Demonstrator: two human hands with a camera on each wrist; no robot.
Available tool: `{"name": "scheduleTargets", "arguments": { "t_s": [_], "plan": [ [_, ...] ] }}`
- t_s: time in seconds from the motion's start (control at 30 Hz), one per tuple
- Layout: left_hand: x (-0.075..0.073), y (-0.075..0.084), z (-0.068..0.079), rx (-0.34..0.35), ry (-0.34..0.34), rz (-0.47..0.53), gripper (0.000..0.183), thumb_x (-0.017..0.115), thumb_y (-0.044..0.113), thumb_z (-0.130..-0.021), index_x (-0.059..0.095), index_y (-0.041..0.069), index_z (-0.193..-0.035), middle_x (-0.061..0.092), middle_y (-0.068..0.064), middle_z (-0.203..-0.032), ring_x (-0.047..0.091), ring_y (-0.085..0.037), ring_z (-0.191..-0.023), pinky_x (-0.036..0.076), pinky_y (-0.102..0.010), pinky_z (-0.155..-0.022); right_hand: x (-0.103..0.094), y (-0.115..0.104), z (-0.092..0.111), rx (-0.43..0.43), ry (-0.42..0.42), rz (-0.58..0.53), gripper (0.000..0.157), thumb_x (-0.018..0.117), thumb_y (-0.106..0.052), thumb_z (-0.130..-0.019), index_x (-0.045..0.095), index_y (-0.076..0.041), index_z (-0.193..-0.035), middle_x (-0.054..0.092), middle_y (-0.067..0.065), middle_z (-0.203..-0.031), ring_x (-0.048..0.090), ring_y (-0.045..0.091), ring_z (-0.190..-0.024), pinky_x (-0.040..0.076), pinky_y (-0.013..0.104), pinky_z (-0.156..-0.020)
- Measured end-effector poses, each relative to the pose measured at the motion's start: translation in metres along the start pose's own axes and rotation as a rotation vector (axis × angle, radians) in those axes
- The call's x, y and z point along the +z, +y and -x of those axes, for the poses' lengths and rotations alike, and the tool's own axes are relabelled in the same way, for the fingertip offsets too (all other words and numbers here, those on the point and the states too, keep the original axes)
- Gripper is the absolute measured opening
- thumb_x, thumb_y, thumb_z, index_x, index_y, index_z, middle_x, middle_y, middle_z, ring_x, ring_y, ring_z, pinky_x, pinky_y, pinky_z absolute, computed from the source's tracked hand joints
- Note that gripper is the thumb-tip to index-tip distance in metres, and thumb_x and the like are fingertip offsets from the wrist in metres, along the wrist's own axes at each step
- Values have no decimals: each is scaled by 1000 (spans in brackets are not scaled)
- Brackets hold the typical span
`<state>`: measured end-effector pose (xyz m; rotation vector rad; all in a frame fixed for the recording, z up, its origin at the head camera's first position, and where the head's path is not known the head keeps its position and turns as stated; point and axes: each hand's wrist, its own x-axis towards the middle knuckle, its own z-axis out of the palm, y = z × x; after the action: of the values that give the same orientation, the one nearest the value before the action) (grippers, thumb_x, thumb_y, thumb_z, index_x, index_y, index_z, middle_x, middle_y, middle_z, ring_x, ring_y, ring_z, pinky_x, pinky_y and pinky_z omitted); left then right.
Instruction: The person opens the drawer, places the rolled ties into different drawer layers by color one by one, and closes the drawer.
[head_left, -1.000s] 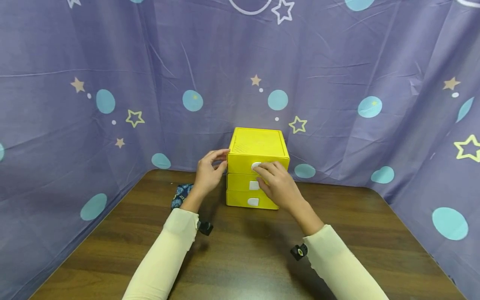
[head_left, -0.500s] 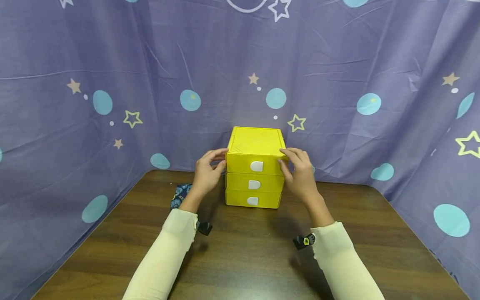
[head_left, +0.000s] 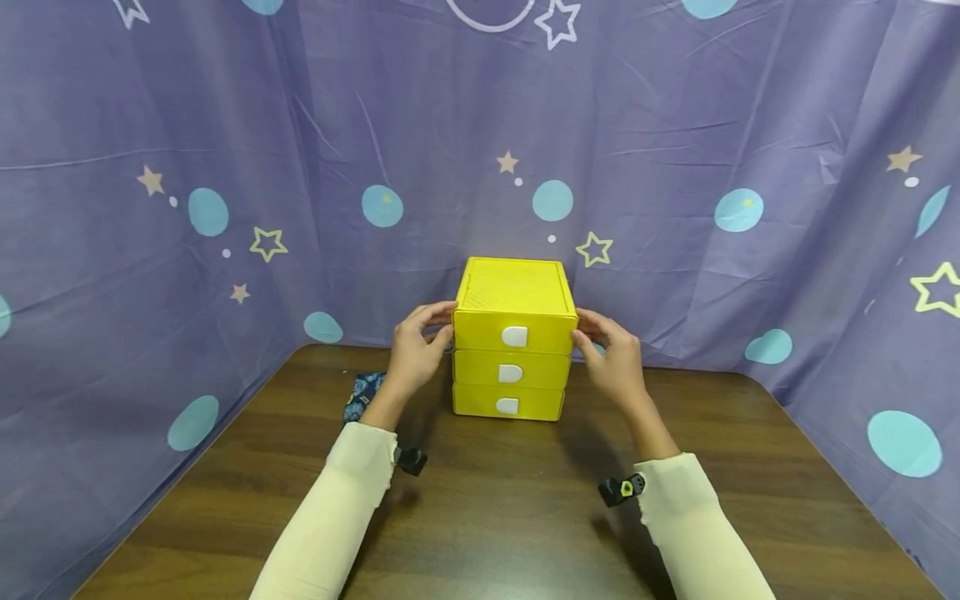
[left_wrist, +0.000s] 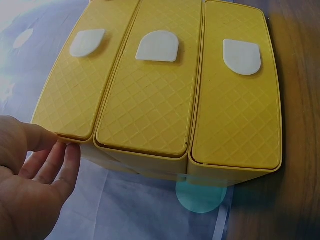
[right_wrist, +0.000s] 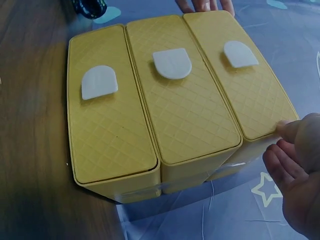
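A yellow drawer box (head_left: 514, 283) with three stacked drawers and white tab handles stands at the back of the table, its drawers all closed. At its upper left front edge, my left hand (head_left: 417, 348) holds the corner, thumb at the front edge and fingers along the side. My right hand (head_left: 613, 360) holds the opposite upper corner the same way. Up close in the left wrist view, the left thumb (left_wrist: 40, 137) lies against the top drawer's edge. The right wrist view shows the right thumb (right_wrist: 290, 131) on the other front corner, with the fingers bent beside the wall.
A dark blue patterned item (head_left: 362, 395) lies on the wooden table (head_left: 480, 508) left of the box, partly behind the left wrist. Behind the table hangs a purple curtain (head_left: 450, 125) with stars and dots, close to the back of the box.
My right hand has gone from the top drawer's white tab, over the upper right corner, to the box's right side. My left hand stays at the left corner.
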<state>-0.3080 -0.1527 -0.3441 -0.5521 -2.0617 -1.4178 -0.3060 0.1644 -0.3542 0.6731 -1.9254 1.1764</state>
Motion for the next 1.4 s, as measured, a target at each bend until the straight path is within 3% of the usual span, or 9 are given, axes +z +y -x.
{"name": "scheduleTargets", "arguments": {
  "t_s": [0.1,0.3,0.43,0.57,0.87,0.97,1.23,1.4],
  "plan": [
    [0,0,0,2,5,3,35,67,0,-98,71,13,-130,66,-6,-123,65,-22,-112,59,-46,-92,-1,-4,1,40,-7,-38,34,71,3,-94,68,6,-127,73,23,-109,73,36,-97,59,28,-86],
    [-2,-1,1,1,12,15,35,67,-2,-97,71,12,-129,66,-7,-122,65,-24,-112,58,-48,-92,-5,-41,0,77,-27,-76,33,68,12,-92,65,15,-124,71,30,-109,72,43,-97,60,37,-85],
    [-2,-1,0,12,16,14,35,67,-1,-97,71,12,-129,66,-8,-122,65,-25,-112,59,-47,-91,-5,-42,-1,102,-18,-93,33,69,11,-91,65,14,-124,71,30,-109,72,42,-98,58,25,-84],
    [-1,1,0,38,45,-1,33,67,0,-97,71,9,-129,67,-9,-121,66,-25,-111,60,-45,-88,-3,-42,-2,127,-9,-116,33,70,11,-91,66,14,-124,71,30,-109,71,42,-98,57,20,-83],
    [2,21,5,251,228,-67,26,63,-6,-94,72,-3,-119,66,-14,-114,65,-26,-101,60,-42,-83,1,-45,0,156,-6,-144,33,69,12,-91,65,14,-124,71,31,-110,70,45,-98,56,16,-81],
    [3,29,5,344,242,-119,24,63,-9,-92,72,-4,-114,66,-16,-109,65,-26,-93,61,-43,-79,2,-46,0,163,-7,-152,33,69,11,-92,65,14,-125,70,31,-110,70,45,-99,56,17,-81],
    [6,40,0,553,74,-268,20,63,-5,-92,73,0,-109,67,-12,-104,63,-24,-87,57,-35,-76,1,-45,-2,150,12,-151,32,68,12,-92,65,14,-124,70,31,-109,70,44,-97,56,17,-81],
    [10,41,5,718,-79,-427,16,68,-3,-90,71,1,-105,67,-10,-103,63,-26,-95,56,-37,-85,-1,-46,0,168,8,-150,33,68,12,-92,65,13,-125,70,31,-109,70,44,-98,55,15,-81]
  ]
}}
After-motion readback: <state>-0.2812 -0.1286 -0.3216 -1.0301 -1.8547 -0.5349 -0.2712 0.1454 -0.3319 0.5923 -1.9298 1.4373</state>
